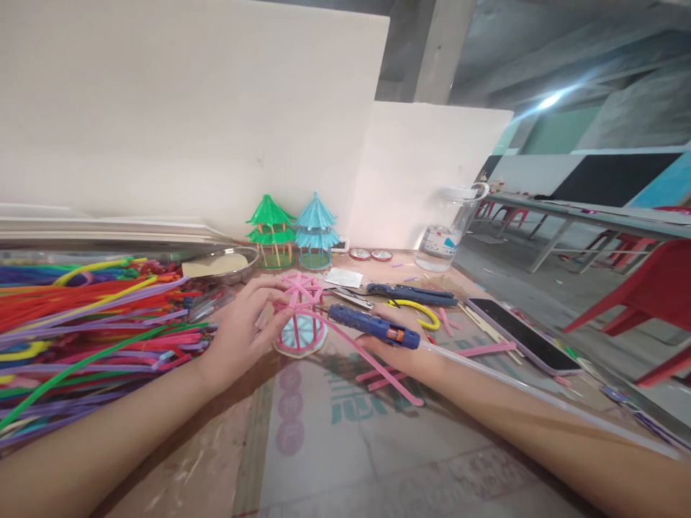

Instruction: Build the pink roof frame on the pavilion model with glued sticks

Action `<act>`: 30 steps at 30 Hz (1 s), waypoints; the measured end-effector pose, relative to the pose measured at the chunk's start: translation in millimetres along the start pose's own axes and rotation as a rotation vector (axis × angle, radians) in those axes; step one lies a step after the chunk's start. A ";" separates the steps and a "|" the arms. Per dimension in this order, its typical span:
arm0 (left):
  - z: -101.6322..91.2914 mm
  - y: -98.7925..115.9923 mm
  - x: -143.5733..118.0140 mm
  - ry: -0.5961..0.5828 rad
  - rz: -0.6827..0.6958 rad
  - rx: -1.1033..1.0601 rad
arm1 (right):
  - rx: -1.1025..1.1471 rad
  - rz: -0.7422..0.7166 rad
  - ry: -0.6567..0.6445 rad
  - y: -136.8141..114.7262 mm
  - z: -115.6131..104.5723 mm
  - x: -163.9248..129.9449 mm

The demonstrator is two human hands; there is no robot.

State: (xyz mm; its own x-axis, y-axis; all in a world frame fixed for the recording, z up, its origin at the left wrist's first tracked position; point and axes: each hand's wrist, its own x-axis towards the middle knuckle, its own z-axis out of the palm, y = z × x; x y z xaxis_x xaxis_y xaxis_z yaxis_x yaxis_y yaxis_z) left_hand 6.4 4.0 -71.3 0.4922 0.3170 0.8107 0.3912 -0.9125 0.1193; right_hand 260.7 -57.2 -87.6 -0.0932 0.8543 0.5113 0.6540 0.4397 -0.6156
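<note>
The fingers of my left hand [237, 334] pinch a long pink pipe cleaner [379, 367] at the top of a small pink pavilion frame [301, 289]. Pink posts join the frame's upper ring to a pale blue base with a pink rim. From the left hand, the pipe cleaner's free end slants down to the right. My right hand [413, 363] is wrapped round a dark blue hot glue gun [378, 325]. Its nozzle points left, close to the frame's top; I cannot tell whether it touches. A long clear glue stick [512, 385] trails from the gun's back.
Bundles of colourful pipe cleaners [91, 338] cover the left side. Behind stand a green pavilion model [268, 234] and a blue one [316, 234]. Pliers [413, 293], a phone [521, 334] and a clear water jug [445, 234] lie or stand right. A metal dish [251, 260] sits back left.
</note>
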 end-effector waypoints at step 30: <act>-0.2 -1.1 -1.2 -0.004 -0.055 0.013 | -0.013 0.051 0.012 6.4 5.1 0.4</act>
State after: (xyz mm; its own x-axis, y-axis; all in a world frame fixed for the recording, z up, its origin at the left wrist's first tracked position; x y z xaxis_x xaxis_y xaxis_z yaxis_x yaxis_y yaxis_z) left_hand 5.2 4.6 -72.2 0.4729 0.3679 0.8006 0.4276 -0.8903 0.1566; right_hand 261.0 -52.6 -94.3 -0.0500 0.8722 0.4865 0.6671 0.3917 -0.6336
